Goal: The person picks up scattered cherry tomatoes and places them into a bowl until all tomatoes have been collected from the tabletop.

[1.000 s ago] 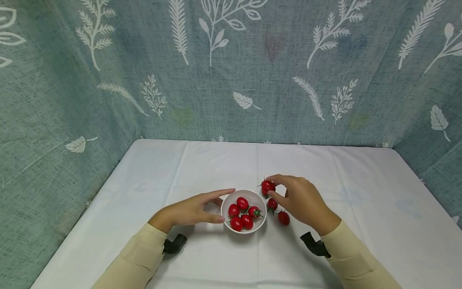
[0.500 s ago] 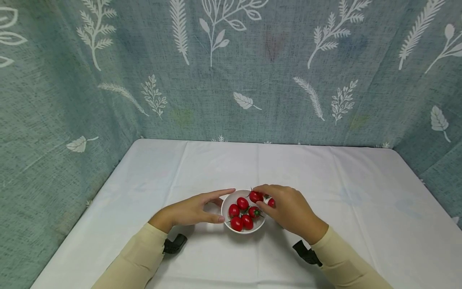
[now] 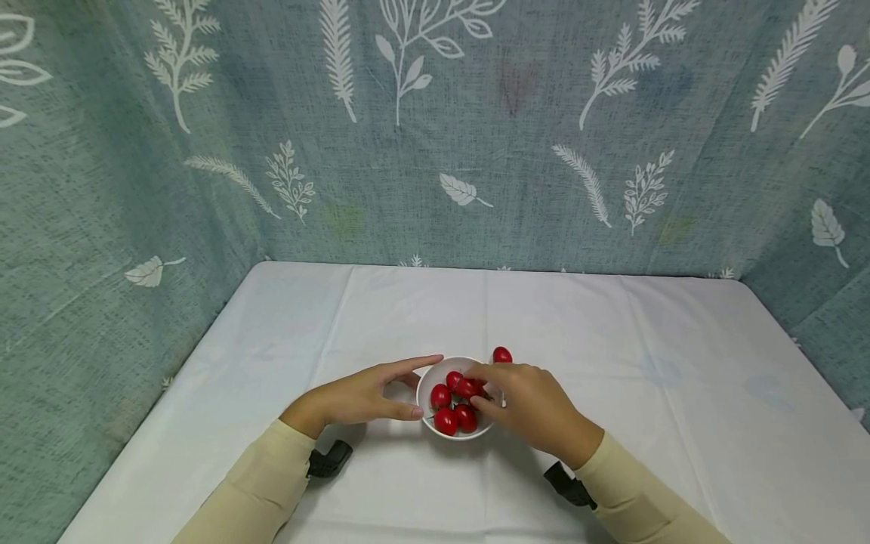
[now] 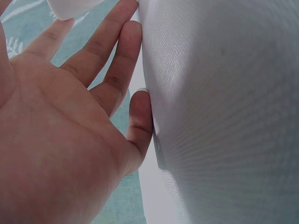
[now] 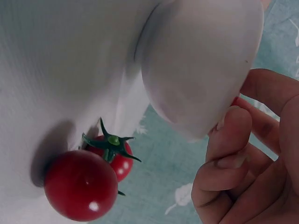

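Now lowered into bowl point(image 3: 427, 381): right hand point(image 3: 537, 408), fingers pinching one tomato point(image 3: 467, 387). Four more beneath; left hand point(image 3: 356, 397) open alongside.

A white cloth point(image 3: 381, 317) covers the table point(image 3: 748, 423), with faint creases running across it from the far edge toward the near side. Behind and on both sides hangs a grey-green woven curtain point(image 3: 476, 136) printed with white leaves, ferns and sprigs; it meets the table along the far edge and folds round at both corners. In the two wrist views the same cloth point(image 4: 224, 112) fills much of the picture, with a strip of the curtain point(image 5: 163, 158) beyond.
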A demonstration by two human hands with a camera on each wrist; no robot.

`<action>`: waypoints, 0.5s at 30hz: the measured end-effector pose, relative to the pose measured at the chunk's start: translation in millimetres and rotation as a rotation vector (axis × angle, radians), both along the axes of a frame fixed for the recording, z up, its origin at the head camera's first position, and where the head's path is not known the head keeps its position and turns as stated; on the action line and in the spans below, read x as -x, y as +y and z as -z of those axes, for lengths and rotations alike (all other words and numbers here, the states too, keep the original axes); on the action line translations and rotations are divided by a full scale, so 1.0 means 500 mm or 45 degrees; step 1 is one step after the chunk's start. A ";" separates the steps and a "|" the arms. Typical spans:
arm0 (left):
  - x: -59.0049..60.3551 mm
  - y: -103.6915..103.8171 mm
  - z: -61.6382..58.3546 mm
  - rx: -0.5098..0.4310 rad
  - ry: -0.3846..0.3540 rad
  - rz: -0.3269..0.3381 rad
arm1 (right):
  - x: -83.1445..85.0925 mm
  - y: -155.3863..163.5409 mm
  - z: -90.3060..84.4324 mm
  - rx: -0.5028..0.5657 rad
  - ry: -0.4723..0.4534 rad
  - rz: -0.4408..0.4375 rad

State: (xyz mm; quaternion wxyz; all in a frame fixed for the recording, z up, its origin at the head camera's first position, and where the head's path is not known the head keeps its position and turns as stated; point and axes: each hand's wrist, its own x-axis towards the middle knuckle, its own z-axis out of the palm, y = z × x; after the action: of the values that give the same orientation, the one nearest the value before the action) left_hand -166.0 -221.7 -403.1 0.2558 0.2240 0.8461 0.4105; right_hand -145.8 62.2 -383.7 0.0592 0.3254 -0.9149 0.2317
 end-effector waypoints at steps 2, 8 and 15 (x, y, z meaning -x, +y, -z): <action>-0.001 0.000 0.000 -0.001 0.000 0.002 | -0.001 -0.002 0.003 -0.015 0.008 -0.003; 0.000 0.001 -0.001 0.001 -0.007 -0.008 | -0.003 -0.007 0.010 -0.052 0.039 -0.017; 0.001 0.002 -0.001 -0.014 0.001 0.010 | -0.005 -0.011 0.018 -0.023 0.089 -0.037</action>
State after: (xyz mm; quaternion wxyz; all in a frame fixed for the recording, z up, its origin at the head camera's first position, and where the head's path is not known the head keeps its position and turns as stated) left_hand -166.4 -220.5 -402.8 0.2557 0.2289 0.8431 0.4140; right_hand -143.5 56.9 -392.9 0.0849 0.3471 -0.9094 0.2126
